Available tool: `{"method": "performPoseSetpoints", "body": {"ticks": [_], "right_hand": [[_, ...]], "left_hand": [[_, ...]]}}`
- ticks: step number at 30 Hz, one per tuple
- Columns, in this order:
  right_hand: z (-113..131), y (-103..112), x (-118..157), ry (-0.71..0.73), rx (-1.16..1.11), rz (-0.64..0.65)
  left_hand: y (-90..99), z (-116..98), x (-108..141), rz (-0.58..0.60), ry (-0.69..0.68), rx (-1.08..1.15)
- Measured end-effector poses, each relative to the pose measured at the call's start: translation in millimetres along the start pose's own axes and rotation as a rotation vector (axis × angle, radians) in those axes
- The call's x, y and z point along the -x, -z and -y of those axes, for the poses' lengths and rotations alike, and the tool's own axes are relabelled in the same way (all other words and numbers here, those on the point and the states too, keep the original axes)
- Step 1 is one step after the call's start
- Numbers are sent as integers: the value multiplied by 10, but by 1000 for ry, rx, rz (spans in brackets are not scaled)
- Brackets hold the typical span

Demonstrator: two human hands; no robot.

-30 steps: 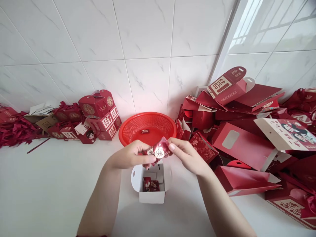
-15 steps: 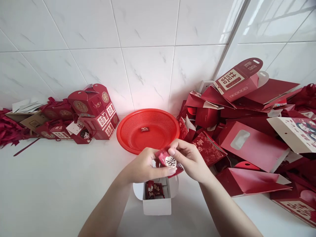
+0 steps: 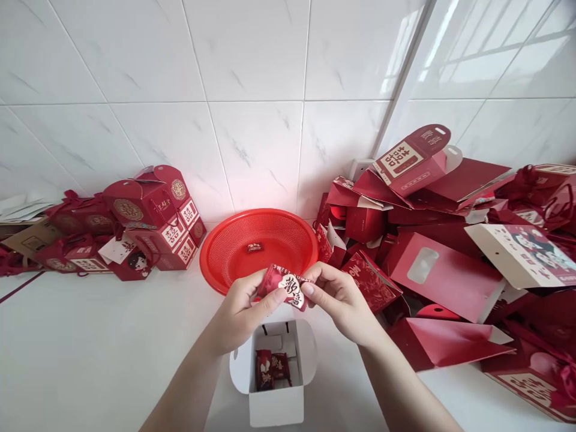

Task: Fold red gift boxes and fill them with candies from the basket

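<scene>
Between both hands is a red candy packet (image 3: 288, 287) with a cream patch of dark characters, held above the near rim of the basket. My left hand (image 3: 246, 309) pinches its left part, thumb on the front. The thumb and fingers of my right hand (image 3: 339, 300) grip its right edge. Just below stands a white open box (image 3: 276, 409), flaps spread, with a few red wrapped candies (image 3: 272, 369) inside. Behind the hands, a red plastic basket (image 3: 218, 240) holds one small wrapped candy (image 3: 254, 246).
On the left, red gift boxes (image 3: 139, 207) are stacked by the tiled wall (image 3: 252, 150), beside white cards (image 3: 24, 207). A large heap of flattened and folded red boxes (image 3: 445, 270) covers the right side. All rest on a white tabletop (image 3: 90, 342).
The packet has turned more upright, its printed face now towards me. My right hand has shifted to its right edge. The camera view has tilted, showing more of the white box.
</scene>
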State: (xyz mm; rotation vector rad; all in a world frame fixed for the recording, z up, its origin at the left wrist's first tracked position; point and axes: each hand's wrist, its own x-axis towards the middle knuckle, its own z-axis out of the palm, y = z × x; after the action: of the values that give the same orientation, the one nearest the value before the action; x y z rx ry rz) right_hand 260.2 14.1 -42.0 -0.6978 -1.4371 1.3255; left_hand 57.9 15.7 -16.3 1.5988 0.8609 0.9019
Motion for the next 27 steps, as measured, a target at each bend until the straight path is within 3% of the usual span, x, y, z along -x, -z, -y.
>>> {"method": "performPoseSetpoints", "body": {"ticks": [8, 14, 20, 27], "right_hand": [[-62, -52, 11, 7, 77, 87], [30, -1, 31, 40, 105, 27], [99, 6, 89, 40, 203, 63], [76, -9, 106, 57, 157, 71]], "left_hand": [[-52, 37, -49, -98, -64, 19], [1, 8, -23, -16, -115, 53], [-18, -18, 12, -50, -144, 3], [-45, 1, 32, -82, -214, -11]]}}
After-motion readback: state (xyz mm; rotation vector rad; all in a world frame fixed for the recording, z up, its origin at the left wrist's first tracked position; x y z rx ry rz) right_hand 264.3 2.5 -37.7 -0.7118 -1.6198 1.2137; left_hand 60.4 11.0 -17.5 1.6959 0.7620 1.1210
